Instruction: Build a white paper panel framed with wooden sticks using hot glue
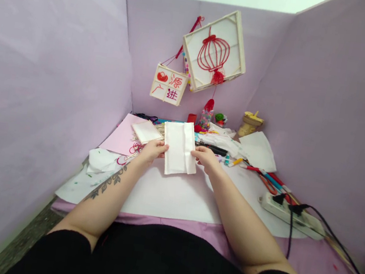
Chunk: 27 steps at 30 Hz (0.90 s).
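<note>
Between my two hands a white paper panel (174, 148) with a pale thin frame along its edges is held up above the table. A loose, creased strip of paper runs down its right part. My left hand (153, 151) pinches the left edge, thumb in front and fingers mostly behind. On the right edge, my right hand (205, 157) grips it the same way. Just left of the panel lies a smaller framed white panel (146, 131), partly over a pink sheet (123, 133). Black-handled pliers or scissors (215, 149) lie behind my right hand; their kind is unclear.
A power strip (289, 213) with black cables sits at the right. Framed decorations, one with a red lantern (214, 52), hang at the back wall. A brown cup (250, 124), crumpled white paper (224, 144) and markers (274, 180) crowd the table's back and right.
</note>
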{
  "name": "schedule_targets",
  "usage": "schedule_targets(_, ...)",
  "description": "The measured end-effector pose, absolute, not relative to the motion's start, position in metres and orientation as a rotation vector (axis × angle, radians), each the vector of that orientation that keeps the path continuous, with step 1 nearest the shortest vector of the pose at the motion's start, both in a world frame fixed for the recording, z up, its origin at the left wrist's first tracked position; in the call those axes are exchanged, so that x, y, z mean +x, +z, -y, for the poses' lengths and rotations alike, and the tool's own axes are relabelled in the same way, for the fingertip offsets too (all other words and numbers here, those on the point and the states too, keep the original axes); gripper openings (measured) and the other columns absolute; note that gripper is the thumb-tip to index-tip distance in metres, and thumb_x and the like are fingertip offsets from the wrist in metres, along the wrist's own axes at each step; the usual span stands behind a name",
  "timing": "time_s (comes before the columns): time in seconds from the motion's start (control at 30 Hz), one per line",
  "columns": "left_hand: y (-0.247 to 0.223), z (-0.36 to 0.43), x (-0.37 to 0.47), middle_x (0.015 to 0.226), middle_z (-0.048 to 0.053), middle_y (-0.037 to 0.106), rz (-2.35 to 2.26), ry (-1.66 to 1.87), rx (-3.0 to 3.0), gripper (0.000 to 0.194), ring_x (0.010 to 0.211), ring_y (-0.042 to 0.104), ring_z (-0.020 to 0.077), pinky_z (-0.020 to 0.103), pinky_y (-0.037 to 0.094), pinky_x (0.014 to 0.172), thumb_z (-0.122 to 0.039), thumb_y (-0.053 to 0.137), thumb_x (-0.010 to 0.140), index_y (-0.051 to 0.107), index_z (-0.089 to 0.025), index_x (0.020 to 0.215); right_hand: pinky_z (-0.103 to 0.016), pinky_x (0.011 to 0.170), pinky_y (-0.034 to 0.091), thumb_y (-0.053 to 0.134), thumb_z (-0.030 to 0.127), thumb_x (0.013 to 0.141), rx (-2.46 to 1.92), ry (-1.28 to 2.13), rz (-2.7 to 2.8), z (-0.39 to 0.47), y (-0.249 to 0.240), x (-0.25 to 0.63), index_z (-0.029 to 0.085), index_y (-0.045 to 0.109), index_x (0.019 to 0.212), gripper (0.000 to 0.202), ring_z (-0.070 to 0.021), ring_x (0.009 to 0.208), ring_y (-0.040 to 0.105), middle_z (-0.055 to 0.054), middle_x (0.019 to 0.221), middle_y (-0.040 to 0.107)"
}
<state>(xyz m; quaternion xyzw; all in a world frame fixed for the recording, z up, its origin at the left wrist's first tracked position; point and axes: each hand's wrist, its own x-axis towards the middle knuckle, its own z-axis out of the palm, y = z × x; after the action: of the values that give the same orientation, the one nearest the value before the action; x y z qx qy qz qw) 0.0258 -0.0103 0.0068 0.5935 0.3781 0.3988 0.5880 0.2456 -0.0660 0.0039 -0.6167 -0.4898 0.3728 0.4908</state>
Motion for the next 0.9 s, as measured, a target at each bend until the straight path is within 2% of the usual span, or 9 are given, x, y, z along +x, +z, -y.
schedule_targets(0.1,0.011,0.011,0.024,0.085,0.006,0.068,-0.934,0.994,1.491,0.034,0.075,0.06,0.0152,0.026,0.046,0.066,-0.041,0.071,0.064,0.063,-0.012,0.082,-0.021,0.045,0.028,0.062,0.03,0.058,-1.464,0.866,1.2,0.065,0.005,0.248,0.016,0.058,0.067,0.017,-0.0077,0.048,0.038,0.005,0.054,0.047)
schedule_targets(0.23,0.017,0.012,0.024,0.078,0.004,0.068,-0.87,1.208,1.648,0.027,0.073,0.062,0.016,0.028,0.049,0.069,-0.037,0.068,0.069,0.064,-0.014,0.081,-0.023,0.05,0.037,0.062,0.032,0.061,-1.344,0.777,1.187,0.067,0.009,0.244,0.017,0.059,0.071,0.018,-0.011,0.049,0.047,0.004,0.054,0.054)
schedule_targets(0.37,0.019,0.017,0.021,0.087,0.006,0.07,-0.726,1.489,1.872,0.015,0.083,0.065,0.0188,0.031,0.052,0.075,-0.031,0.069,0.072,0.066,-0.017,0.078,-0.029,0.067,0.048,0.059,0.03,0.07,-1.081,0.531,1.254,0.069,0.009,0.238,0.019,0.061,0.084,0.018,-0.0161,0.068,0.06,-0.001,0.072,0.064)
schedule_targets(0.43,0.02,0.02,0.018,0.097,0.007,0.071,-0.62,1.619,1.968,0.011,0.091,0.066,0.0196,0.033,0.053,0.081,-0.028,0.069,0.074,0.067,-0.018,0.077,-0.031,0.077,0.049,0.058,0.027,0.072,-0.962,0.41,1.289,0.07,0.009,0.238,0.021,0.06,0.089,0.018,-0.0166,0.079,0.061,-0.002,0.084,0.064)
schedule_targets(0.53,0.02,0.021,0.015,0.099,0.007,0.071,-0.521,1.746,2.061,0.006,0.092,0.067,0.0186,0.034,0.054,0.082,-0.025,0.068,0.077,0.068,-0.019,0.077,-0.033,0.085,0.049,0.056,0.022,0.073,-0.885,0.335,1.324,0.07,0.009,0.238,0.021,0.059,0.089,0.017,-0.0166,0.085,0.061,-0.002,0.091,0.062)
schedule_targets(0.7,0.018,0.019,0.015,0.1,0.008,0.071,-0.491,1.812,2.152,0.005,0.092,0.067,0.0177,0.034,0.056,0.081,-0.024,0.065,0.081,0.067,-0.019,0.079,-0.033,0.085,0.049,0.054,0.018,0.074,-0.854,0.296,1.343,0.07,0.01,0.238,0.021,0.058,0.089,0.017,-0.0158,0.084,0.06,-0.002,0.089,0.061)
schedule_targets(0.9,0.019,0.02,0.014,0.1,0.007,0.071,-0.493,1.834,2.251,0.007,0.092,0.067,0.0174,0.034,0.055,0.083,-0.022,0.062,0.083,0.066,-0.019,0.078,-0.033,0.085,0.048,0.054,0.023,0.074,-0.896,0.293,1.33,0.071,0.012,0.237,0.021,0.057,0.088,0.015,-0.0167,0.085,0.06,-0.003,0.089,0.061)
